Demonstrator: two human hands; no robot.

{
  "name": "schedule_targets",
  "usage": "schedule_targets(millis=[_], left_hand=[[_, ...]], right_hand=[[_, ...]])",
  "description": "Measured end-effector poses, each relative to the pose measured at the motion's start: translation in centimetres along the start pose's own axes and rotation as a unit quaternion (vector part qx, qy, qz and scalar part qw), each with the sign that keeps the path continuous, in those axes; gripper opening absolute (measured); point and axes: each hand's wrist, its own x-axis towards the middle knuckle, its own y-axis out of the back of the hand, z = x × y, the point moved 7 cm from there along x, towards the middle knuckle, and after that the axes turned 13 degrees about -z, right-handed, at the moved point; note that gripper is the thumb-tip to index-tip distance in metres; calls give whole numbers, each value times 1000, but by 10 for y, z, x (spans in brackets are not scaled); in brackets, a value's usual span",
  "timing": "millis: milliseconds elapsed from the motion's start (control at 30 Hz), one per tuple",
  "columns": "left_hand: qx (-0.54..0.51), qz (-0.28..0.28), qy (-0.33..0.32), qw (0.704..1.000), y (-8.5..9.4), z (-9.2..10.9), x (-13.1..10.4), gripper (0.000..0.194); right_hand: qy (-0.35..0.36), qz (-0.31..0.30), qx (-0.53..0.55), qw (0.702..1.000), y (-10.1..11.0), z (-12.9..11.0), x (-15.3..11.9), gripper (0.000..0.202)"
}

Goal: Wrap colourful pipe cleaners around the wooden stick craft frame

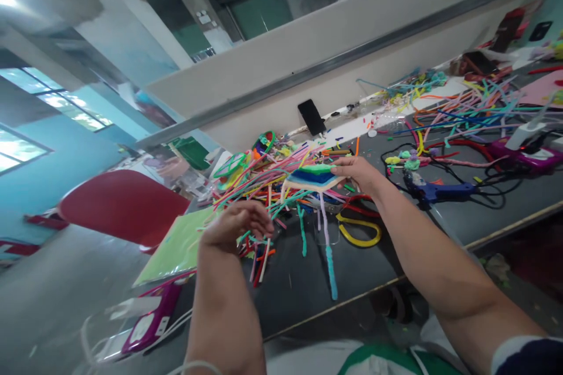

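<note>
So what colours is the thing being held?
The held piece shows green, blue and cream; head view.

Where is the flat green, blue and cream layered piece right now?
In the head view, the layered piece is just right of centre, its right end held by the right hand, above and left of the U-shaped yellow strip.

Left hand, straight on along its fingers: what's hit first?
Left hand likely meets the short teal pipe cleaner strand first; the hand's height over the dark table is unclear, so it may pass above.
</note>
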Motion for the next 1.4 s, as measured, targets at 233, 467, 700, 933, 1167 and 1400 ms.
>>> schedule_targets(millis=[233,467,700,933,1167,1400], left_hand=[[228,229,-40,945,-25,68,48,28],[222,81,58,970,-50,40,105,27],[50,87,32,994,-22,13,70,34],[66,119,18,991,-18,10,60,34],[156,33,15,987,-48,27,69,34],[170,115,-37,978,-50,37,73,27]], right_hand=[[-52,-102,-29,993,-38,14,0,46],[-75,-115,9,990,-38,10,-8,46],[-65,-171,24,983,-41,12,-4,45],[-89,-237,-28,967,-57,16,-11,35],[-114,-222,-23,968,-60,23,-13,26],[-105,-239,42,964,-73,18,-15,27]])
